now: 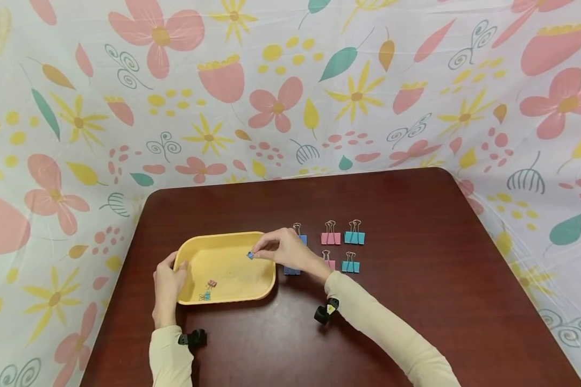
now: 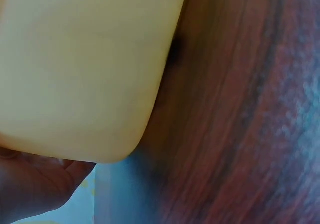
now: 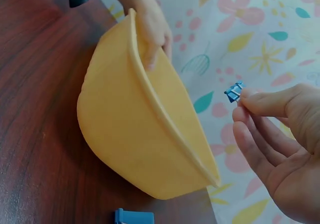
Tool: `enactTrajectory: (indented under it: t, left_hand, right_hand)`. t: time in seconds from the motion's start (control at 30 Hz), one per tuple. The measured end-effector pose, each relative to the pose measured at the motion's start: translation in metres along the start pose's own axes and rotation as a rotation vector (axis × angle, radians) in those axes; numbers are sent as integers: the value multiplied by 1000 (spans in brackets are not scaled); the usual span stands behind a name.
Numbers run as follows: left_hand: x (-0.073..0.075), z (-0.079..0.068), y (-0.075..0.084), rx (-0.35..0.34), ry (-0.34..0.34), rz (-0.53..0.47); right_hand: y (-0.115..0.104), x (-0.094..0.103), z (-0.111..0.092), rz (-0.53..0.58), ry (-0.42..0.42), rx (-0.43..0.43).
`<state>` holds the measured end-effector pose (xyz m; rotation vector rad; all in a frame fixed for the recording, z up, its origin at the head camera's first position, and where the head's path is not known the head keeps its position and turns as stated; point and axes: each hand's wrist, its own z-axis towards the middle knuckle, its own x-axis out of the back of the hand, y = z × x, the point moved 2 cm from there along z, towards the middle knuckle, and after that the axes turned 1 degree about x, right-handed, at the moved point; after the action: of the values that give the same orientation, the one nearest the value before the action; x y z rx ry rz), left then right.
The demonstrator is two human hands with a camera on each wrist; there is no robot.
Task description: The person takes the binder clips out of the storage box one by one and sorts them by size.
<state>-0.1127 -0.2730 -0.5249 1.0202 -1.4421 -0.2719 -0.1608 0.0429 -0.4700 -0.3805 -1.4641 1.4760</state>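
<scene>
My left hand (image 1: 166, 290) grips the left end of a yellow plastic basin (image 1: 227, 275), its thumb over the rim on the inside. Above the basin's right part, my right hand (image 1: 289, 250) pinches a small blue binder clip (image 1: 250, 255) between thumb and index finger. The right wrist view shows this clip (image 3: 233, 92) at the fingertips, clear of the rim. A small teal binder clip (image 1: 206, 296) and a small reddish-pink one (image 1: 212, 284) lie in the basin's near left corner. The left wrist view is mostly filled by the basin's outer wall (image 2: 85, 78).
Larger binder clips stand in two rows right of the basin: blue ones (image 1: 292, 271) partly behind my right hand, pink ones (image 1: 331, 238), and teal ones (image 1: 354, 237). All rest on a dark wooden table (image 1: 416, 258). A flower-patterned cloth (image 1: 276, 64) hangs behind it.
</scene>
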Motion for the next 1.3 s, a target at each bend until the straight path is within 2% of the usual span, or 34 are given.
enactTrajectory:
  t: [0.27,0.6,0.87,1.1,1.3]
  left_hand:
    - [-2,1,0,-4,20,13]
    - [1,0,-2,-12,17,-5]
    - [0,1,-2,-43,38,0]
    - [0,1,-4,-29,31,-5]
    - [0,0,-3,-21,22,-14]
  right_hand:
    - [0,11,-11,47,72,72]
    - [5,22,-22,38,127,10]
    - [12,31,-35,22,92,-38]
    - [25,31,-52,-58,-41,-93]
    - [34,25,-63,-87,-98,-154]
